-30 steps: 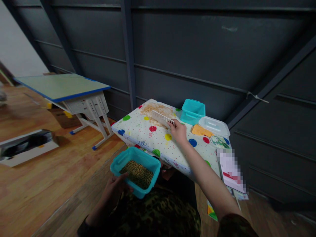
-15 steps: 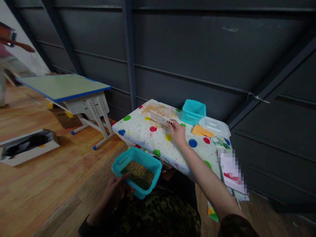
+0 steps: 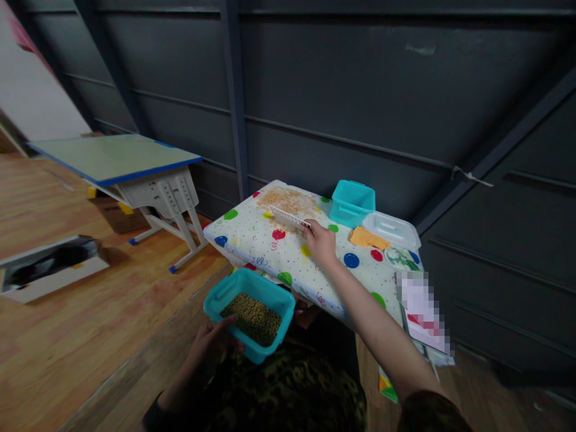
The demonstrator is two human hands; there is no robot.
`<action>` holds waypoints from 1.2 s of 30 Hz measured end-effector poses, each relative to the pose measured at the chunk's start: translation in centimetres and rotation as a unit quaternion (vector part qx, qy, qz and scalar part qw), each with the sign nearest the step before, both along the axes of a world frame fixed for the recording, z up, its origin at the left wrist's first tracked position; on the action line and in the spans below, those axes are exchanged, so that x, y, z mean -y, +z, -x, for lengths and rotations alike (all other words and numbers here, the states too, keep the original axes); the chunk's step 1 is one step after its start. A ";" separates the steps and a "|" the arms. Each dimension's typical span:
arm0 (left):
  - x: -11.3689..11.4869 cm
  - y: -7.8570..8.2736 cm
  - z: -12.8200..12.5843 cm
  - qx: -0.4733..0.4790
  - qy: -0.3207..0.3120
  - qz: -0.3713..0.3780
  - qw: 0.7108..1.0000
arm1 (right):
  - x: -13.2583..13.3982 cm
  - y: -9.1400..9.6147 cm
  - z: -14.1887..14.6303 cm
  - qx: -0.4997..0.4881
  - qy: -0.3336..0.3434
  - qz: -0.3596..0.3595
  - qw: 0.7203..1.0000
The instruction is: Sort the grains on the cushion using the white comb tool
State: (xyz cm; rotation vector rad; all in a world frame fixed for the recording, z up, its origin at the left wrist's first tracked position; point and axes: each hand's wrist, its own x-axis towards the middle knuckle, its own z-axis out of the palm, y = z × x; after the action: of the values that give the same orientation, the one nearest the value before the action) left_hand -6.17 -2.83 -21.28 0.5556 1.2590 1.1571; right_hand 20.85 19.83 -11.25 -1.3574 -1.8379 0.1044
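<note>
My left hand (image 3: 216,337) grips the near left rim of a teal plastic box (image 3: 288,300), its thumb over the edge. Dried beans (image 3: 254,315), tan mixed with darker green ones, cover the bottom of that box, which is held in front of the table's near edge. Over the table, my right hand (image 3: 321,242) is closed on one end of a flat white perforated plastic strip (image 3: 288,218), held on edge. Just beyond the strip, pale loose beans or grains (image 3: 283,199) lie spread on the dotted tablecloth (image 3: 252,240); some are hidden behind the strip.
A second teal box (image 3: 352,210) stands at the back right of the table. Close by are a clear lid (image 3: 396,233), an orange cloth (image 3: 369,238) and a round green-and-white item (image 3: 400,260). A dark panelled wall (image 3: 360,90) rises behind; a blue-edged desk (image 3: 121,156) is at left.
My right hand and the white strip have shifted slightly left and nearer to me, and the strip's angle has changed. The box in my left hand stays put. A person at far left has mostly left view.
</note>
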 end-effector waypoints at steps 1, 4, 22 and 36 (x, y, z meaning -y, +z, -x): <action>0.0 0.1 0.0 -0.003 -0.001 -0.001 1.000 | 0.0 -0.1 0.0 0.006 0.004 0.003 1.000; 0.1 0.5 0.0 -0.017 -0.009 -0.012 1.000 | 0.2 -0.2 0.2 0.017 0.022 0.004 1.000; 0.1 0.4 0.0 -0.021 -0.021 -0.017 0.999 | 0.7 0.1 1.5 -0.011 0.049 0.016 0.999; -0.1 -0.3 0.3 0.013 -0.021 0.001 1.000 | -1.8 1.7 -0.8 -0.209 0.056 0.063 0.974</action>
State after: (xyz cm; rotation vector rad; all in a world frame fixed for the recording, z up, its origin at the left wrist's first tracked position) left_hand -6.46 -2.76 -21.61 0.5611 1.2205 1.1239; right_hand 21.65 21.65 -9.55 -1.2046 -1.5668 0.5356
